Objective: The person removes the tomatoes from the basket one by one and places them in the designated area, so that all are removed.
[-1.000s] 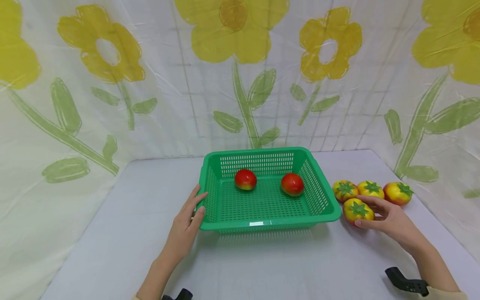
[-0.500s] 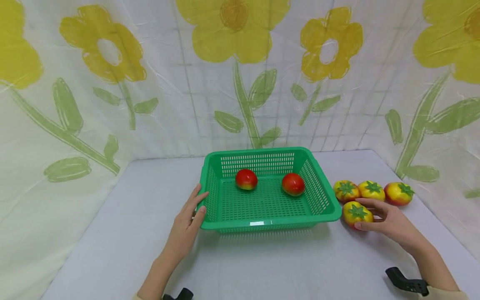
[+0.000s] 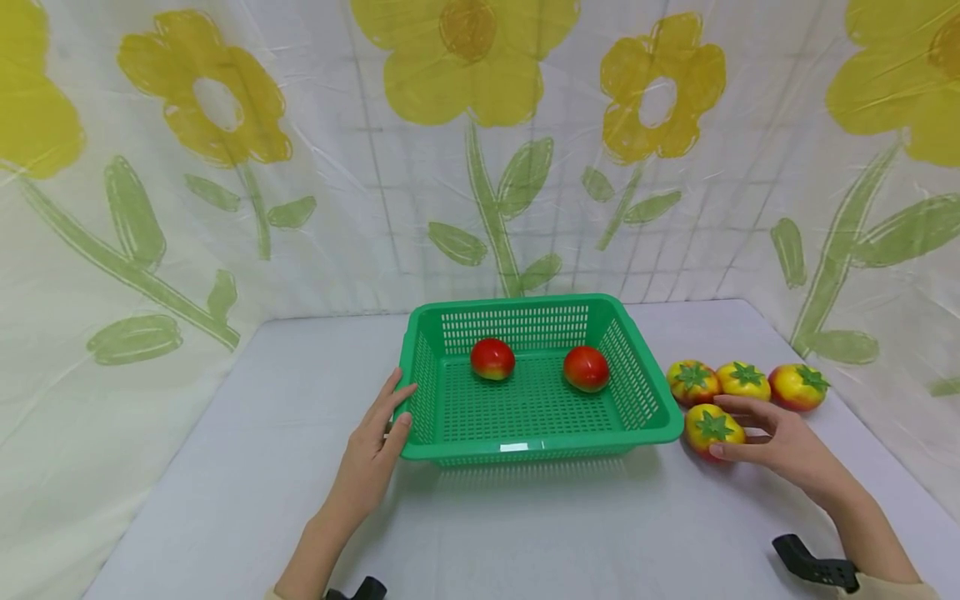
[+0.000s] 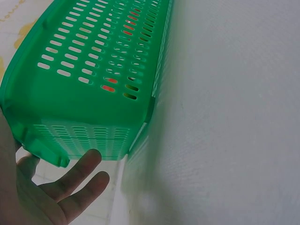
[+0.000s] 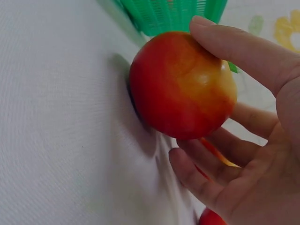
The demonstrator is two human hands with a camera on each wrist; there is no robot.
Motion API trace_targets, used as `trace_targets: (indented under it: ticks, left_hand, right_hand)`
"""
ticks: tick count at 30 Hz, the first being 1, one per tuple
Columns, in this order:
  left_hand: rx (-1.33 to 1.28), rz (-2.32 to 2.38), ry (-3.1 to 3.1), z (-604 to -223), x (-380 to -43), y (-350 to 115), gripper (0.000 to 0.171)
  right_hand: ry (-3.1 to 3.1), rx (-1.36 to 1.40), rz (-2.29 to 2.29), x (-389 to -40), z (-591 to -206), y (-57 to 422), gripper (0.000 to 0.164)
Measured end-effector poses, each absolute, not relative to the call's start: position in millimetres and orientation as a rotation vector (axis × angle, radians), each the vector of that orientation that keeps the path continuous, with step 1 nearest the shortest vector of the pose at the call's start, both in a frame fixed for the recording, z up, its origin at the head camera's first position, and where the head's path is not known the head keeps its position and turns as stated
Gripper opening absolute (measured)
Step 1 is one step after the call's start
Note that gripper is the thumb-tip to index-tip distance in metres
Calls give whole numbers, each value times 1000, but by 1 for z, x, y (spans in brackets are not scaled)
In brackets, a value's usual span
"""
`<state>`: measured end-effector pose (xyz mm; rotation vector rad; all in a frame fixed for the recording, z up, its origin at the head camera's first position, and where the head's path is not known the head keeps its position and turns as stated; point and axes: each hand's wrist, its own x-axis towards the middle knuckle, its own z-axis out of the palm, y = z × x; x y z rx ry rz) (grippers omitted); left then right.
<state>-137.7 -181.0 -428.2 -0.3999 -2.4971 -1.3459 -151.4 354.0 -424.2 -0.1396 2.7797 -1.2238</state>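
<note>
In the head view, a green basket (image 3: 487, 429) holds two red tomatoes, a left one (image 3: 492, 359) and a right one (image 3: 587, 369). My left hand (image 3: 367, 454) rests at its left rim with fingers mostly straight; the left wrist view shows two fingers (image 4: 84, 190) stretched out below the rim. Right of the basket, my right hand (image 3: 780, 437) holds a yellow-red tomato (image 3: 708, 432) with a green star-shaped top between thumb and fingers. The right wrist view shows this tomato (image 5: 180, 86) low over the white cloth, its far side hidden.
Three more tomatoes form a row behind the right hand: a left one (image 3: 692, 383), a middle one (image 3: 742, 381) and a right one (image 3: 798, 387). The white table (image 3: 525, 533) meets a flower-printed curtain (image 3: 322, 267) at the back and sides.
The right hand's tomato has shifted very slightly left, toward the basket. The left hand, the basket and the other tomatoes look the same.
</note>
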Motion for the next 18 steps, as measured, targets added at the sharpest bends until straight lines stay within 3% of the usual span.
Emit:
trace_targets:
  ticks: [18]
  left_hand:
    - [-399, -1357, -2502, -429, -138, -181, 42]
  right_hand:
    - [2833, -209, -1353, -147, -416, 352, 64]
